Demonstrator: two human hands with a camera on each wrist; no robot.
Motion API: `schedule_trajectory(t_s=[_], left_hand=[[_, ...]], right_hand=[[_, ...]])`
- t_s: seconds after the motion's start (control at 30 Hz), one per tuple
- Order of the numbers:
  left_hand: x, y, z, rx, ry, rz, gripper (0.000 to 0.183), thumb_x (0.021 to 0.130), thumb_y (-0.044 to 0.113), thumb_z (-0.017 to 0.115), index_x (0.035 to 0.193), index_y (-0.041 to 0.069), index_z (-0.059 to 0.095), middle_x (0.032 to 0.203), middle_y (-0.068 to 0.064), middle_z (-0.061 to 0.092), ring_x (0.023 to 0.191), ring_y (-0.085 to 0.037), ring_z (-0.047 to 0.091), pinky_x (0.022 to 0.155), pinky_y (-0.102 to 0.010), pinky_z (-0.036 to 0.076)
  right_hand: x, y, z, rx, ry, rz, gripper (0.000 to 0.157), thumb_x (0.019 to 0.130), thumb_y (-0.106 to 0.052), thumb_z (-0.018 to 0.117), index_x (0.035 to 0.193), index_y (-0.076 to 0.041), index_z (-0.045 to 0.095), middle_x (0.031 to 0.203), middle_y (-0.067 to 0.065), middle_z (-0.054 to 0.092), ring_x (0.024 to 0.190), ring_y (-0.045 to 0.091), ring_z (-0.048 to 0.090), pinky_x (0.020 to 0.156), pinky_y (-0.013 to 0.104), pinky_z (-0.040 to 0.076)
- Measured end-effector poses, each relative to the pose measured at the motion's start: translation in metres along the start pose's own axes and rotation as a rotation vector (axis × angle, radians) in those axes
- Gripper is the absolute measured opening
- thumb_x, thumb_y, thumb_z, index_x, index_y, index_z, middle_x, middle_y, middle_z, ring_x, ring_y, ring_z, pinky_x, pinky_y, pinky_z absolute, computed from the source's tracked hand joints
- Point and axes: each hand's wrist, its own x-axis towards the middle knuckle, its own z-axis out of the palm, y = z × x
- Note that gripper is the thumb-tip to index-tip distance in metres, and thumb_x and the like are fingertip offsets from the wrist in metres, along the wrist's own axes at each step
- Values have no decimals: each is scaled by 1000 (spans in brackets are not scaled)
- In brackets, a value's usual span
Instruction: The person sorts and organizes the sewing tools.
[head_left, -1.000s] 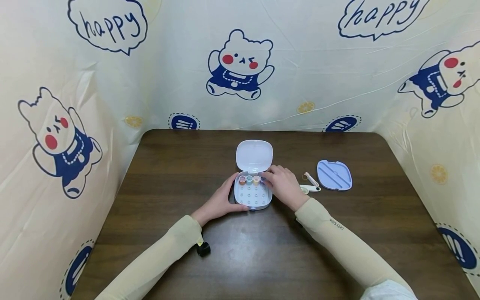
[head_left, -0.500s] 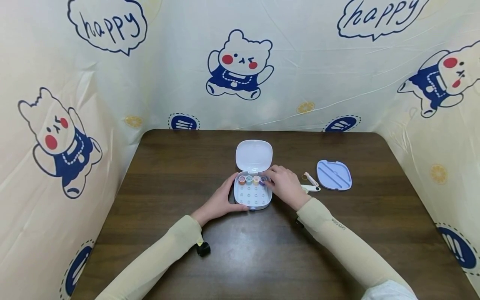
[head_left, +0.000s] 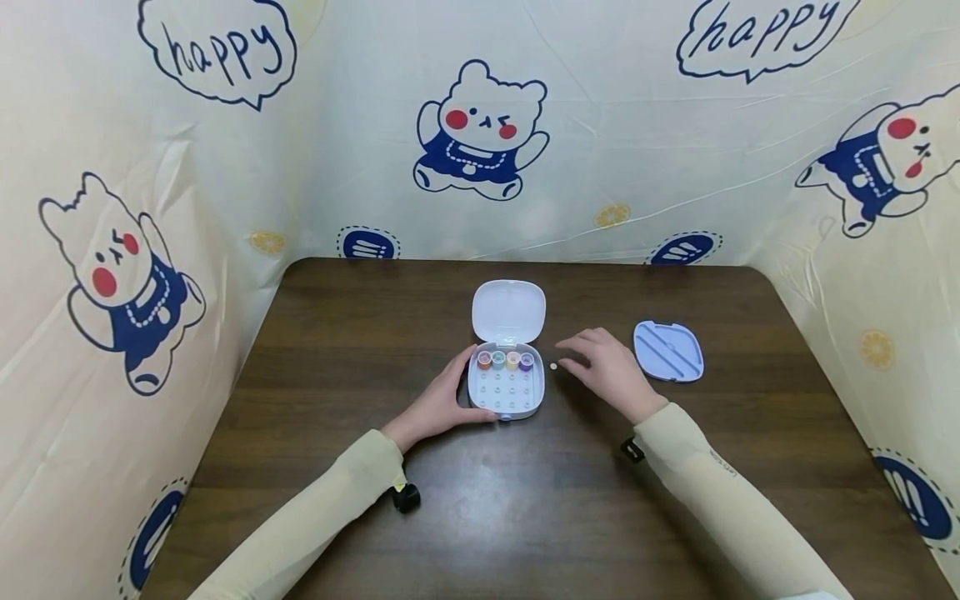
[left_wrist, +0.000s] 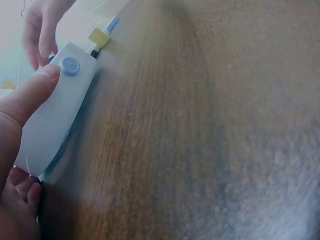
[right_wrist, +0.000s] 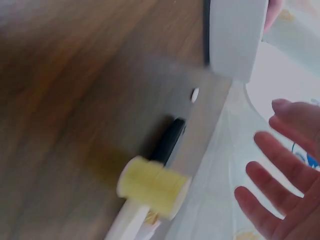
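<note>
Left of the white case (head_left: 508,312), your left hand (head_left: 442,403) is gripping it | right of it, your right hand (head_left: 611,368) is hovering, spread apart | inside it, four spools (head_left: 498,361) are sitting

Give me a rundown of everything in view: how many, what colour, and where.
Storage case: one, white, open on the table
Hinged lid: one, white, raised behind the case
Thread spools: four, orange, teal, cream, purple, case's far row
Round button: one, blue, case's near side
Small disc: one, white, right of the case
Loose spool: one, yellow, right of the case
Blurred tool: one, black, by the loose spool
Stick: one, white, same spot
Grooved tray: one, lavender-blue, table's right
Table: one, brown, centre
Bear-print cloth: count unclear, pale, surrounding the table
Left hand: one, bare, holding the case
Right hand: one, bare, beside the tray
Sleeves: two, cream, on the arms
</note>
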Motion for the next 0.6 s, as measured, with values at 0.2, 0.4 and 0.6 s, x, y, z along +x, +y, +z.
schedule_trajectory(t_s=[0.2, 0.4, 0.6], left_hand=[[0, 0, 0, 5, 0, -1, 125, 75, 47, 94, 168, 16, 16, 170, -8, 25, 155, -26, 28, 125, -49, 25], [0, 1, -1, 6, -5, -2, 124, 76, 48, 93, 168, 16, 16, 170, -8, 25, 155, -26, 27, 125, -50, 25], [0, 1, 0, 3, -4, -6, 124, 76, 49, 93, 168, 17, 16, 170, -8, 25, 155, -26, 27, 124, -51, 26]], right_hand=[[-14, 18, -8, 135, -13, 16, 27, 96, -16, 77, 122, -9, 77, 119, 8, 74, 122, 32, 56, 105, 55, 46], [-28, 34, -15, 200, -9, 29, 27, 94, -10, 78, 121, -6, 77, 120, 12, 74, 129, 41, 53, 110, 60, 41], [-43, 47, -16, 256, -24, 76, 28, 94, -10, 78, 121, -6, 77, 128, 20, 71, 135, 45, 47, 112, 63, 35]])
